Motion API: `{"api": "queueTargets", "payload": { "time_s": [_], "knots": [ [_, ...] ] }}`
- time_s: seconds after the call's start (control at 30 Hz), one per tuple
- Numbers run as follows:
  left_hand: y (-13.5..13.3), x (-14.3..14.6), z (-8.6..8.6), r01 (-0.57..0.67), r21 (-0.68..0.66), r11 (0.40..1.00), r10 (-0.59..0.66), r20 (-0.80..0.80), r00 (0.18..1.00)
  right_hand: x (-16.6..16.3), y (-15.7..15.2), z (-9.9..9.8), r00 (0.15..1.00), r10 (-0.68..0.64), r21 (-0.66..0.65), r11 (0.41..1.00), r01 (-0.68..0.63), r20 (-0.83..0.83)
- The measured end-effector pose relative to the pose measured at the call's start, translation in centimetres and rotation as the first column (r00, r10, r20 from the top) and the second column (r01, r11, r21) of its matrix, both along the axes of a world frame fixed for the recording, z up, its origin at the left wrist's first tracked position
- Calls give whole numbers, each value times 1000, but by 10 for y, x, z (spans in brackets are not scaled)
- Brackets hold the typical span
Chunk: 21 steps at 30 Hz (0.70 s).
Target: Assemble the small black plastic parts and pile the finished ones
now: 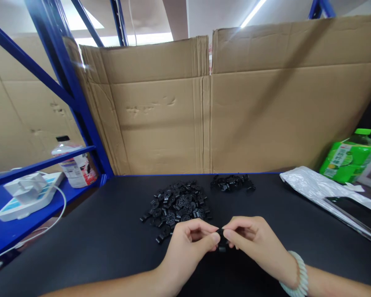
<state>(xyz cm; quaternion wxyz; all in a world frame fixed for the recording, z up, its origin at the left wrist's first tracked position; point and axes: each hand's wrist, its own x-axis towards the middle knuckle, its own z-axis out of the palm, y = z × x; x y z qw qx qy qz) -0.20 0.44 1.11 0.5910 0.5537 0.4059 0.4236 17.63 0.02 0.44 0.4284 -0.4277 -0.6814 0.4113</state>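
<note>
Between my two hands, near the front middle of the black table, is a small black plastic part (221,248), mostly covered by fingertips. My left hand (194,243) pinches it from the left with thumb and forefinger. From the right, my right hand (250,239) pinches the same part; a pale twisted band circles that wrist. Just beyond my left hand lies a heap of black plastic parts (176,204), several of them round with holes. Farther back sits a smaller pile of black pieces (233,182), whose shape I cannot make out.
Tall cardboard sheets (160,111) stand behind the black tabletop (111,231). At right are a silvery bag (309,185), a dark phone-like slab (355,210) and a green bottle (348,159). A blue shelf at left bears a power strip (31,198) and a labelled bottle (76,165).
</note>
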Motion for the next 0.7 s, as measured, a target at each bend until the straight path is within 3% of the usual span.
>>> {"api": "queueTargets", "payload": {
  "time_s": [0.13, 0.27, 0.33, 0.43, 0.5, 0.6, 0.7],
  "knots": [
    [-5, 2, 2, 8, 69, 998, -5, -43, 999, 0, -3, 2, 999, -24, 44, 999, 23, 23],
    [1, -4, 18, 0, 189, 982, 26, -135, 990, 3, -1, 2, 997, 74, 37, 997, -74, -1],
    [17, -15, 34, -79, 330, 941, 148, -190, 970, 7, 3, 2, 995, 99, 53, 994, -98, -29],
    [52, -44, 58, -151, 548, 823, 386, -344, 856, 13, 10, 2, 999, 41, 84, 996, -39, -19],
    [75, -63, 66, -136, 556, 820, 407, -399, 822, 16, 15, 2, 1000, -8, 95, 995, 7, 8],
    [95, -82, 64, -68, 537, 841, 377, -489, 787, 19, 21, 1, 998, -60, 94, 994, 58, 16],
    [97, -81, 55, -38, 574, 818, 401, -521, 754, 23, 29, 2, 995, -98, 113, 989, 98, -4]
  ]
}}
